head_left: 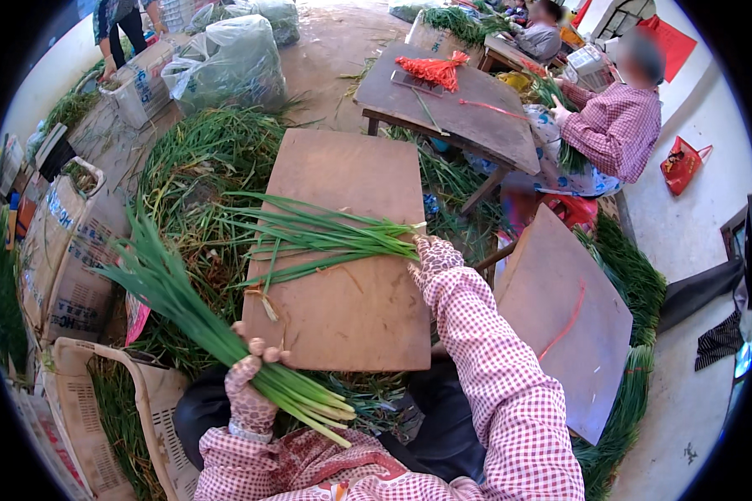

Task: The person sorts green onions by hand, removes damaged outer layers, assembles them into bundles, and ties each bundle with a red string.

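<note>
Left hand (pixel 249 380), gloved, clenched around a scallion bunch (pixel 200 321) held over the lap, leaves pointing up-left. Right hand (pixel 433 257) grips the root end of a second scallion bunch (pixel 326 236) lying on the brown board (pixel 342 309). Woven sack (pixel 67 250) at left, contents hidden. Loose greens (pixel 200 167) cover the floor beyond; plastic bags (pixel 226 63) farther back; another person (pixel 614 125) sits at a dark table (pixel 468 108).

Soft, even daylight is filling the scene, brightest toward the top, where the concrete floor (pixel 334 37) is washing out pale. Shadows are staying faint and diffuse. A black circular border is framing the fisheye view, and straight edges are bending near the rim. The centre is looking sharp, while the far edges are blurring and darkening slightly.
</note>
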A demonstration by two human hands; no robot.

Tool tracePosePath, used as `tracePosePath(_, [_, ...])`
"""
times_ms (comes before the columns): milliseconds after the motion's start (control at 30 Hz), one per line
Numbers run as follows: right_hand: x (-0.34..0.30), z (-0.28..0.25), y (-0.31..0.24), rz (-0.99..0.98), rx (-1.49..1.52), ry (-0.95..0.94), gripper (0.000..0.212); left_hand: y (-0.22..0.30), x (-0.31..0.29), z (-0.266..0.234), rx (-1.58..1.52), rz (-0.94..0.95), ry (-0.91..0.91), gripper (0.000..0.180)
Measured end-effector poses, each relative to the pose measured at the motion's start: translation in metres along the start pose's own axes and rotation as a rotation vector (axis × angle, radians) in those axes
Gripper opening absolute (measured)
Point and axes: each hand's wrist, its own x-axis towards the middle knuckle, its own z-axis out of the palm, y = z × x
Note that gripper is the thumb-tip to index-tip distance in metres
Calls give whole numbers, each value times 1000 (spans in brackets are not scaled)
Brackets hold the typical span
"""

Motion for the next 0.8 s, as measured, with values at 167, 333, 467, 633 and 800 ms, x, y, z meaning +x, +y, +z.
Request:
tracePosePath(167, [-6,1,-11,0,-171,-182,46,-24,21,-16,103,-166,273,49])
tracePosePath(333, [-30,-27,17,32,-78,-181,44,-12,24,-11,84,-37,-25,43])
tracePosePath(467, [-46,-23,13,19,115,-268,43,18,4,15,106,153,-13,39])
tracePosePath(633, [-68,-56,22,378,1086,-416,25,22,-23,32,-163,72,-107,42])
tracePosePath(800, [-143,-40,-22,-52,1230,-324,24,-34,-58,13,-62,-10,180,40])
